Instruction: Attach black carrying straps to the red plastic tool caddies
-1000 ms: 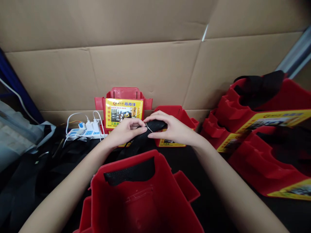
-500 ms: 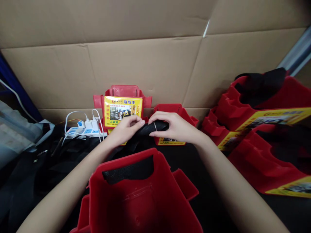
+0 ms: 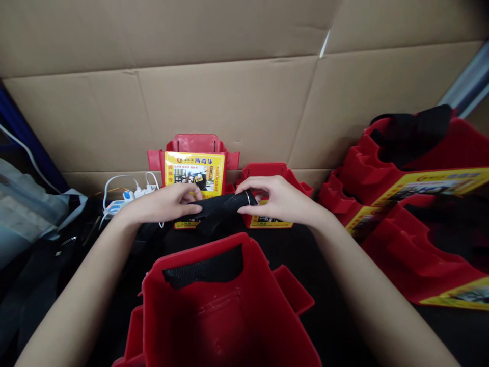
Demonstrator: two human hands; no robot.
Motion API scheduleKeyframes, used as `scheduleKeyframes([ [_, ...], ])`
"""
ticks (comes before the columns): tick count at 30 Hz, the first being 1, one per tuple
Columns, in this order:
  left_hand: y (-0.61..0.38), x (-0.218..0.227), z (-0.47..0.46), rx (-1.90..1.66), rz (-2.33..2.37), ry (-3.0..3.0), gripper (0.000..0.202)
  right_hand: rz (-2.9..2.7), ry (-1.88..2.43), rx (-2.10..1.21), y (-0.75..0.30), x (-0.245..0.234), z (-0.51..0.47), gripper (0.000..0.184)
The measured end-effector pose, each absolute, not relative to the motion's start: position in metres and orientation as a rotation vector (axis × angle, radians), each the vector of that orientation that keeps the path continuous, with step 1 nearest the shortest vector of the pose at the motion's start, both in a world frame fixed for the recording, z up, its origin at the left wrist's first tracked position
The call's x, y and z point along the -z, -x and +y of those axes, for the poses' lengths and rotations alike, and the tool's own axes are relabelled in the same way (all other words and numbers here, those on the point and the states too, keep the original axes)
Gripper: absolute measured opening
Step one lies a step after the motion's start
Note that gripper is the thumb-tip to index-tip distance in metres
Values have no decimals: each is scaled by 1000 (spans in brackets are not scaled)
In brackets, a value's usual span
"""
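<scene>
A black strap point(image 3: 220, 208) with a grained surface is stretched between my two hands, above the far rim of a red plastic tool box point(image 3: 225, 326). My left hand point(image 3: 168, 203) pinches its left end between thumb and fingers. At the other end, my right hand point(image 3: 269, 196) grips the strap beside a thin metal ring point(image 3: 248, 197). Part of the strap hangs down between the hands. The tool box stands open below, and a black grained strip point(image 3: 204, 267) runs along the inside of its far wall.
Behind my hands stand red boxes with yellow labels point(image 3: 194, 171). More red boxes point(image 3: 412, 158) with black straps are stacked at the right. A white power strip point(image 3: 116, 206) with plugs and cables lies left, near black straps point(image 3: 42, 275). Cardboard point(image 3: 229, 112) forms the back wall.
My left hand has moved left along the strap, so more of the strap shows between my hands. My right hand has barely shifted and keeps its grip near the ring.
</scene>
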State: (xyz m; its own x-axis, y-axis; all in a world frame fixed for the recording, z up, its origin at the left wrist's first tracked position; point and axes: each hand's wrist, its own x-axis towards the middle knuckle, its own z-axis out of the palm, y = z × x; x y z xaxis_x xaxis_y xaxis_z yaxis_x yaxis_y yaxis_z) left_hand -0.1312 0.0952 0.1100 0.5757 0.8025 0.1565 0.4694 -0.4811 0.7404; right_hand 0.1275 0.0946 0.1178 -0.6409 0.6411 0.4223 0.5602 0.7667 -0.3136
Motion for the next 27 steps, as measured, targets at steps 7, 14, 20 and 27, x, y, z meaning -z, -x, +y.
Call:
scheduleKeyframes([
  [7, 94, -107, 88, -522, 865, -2292, 20, -2508, 865, -236, -119, -121, 85, 27],
  [14, 111, -116, 90, -488, 999, -2020, 22, -2502, 792, -332, -122, -120, 87, 28],
  [20, 118, -118, 91, -426, 1015, -2115, 24, -2438, 701, -260, -117, -116, 88, 23],
  [27, 119, -117, 92, -431, 1018, -2197, 20, -2320, 778, -614, -107, -102, 95, 28],
])
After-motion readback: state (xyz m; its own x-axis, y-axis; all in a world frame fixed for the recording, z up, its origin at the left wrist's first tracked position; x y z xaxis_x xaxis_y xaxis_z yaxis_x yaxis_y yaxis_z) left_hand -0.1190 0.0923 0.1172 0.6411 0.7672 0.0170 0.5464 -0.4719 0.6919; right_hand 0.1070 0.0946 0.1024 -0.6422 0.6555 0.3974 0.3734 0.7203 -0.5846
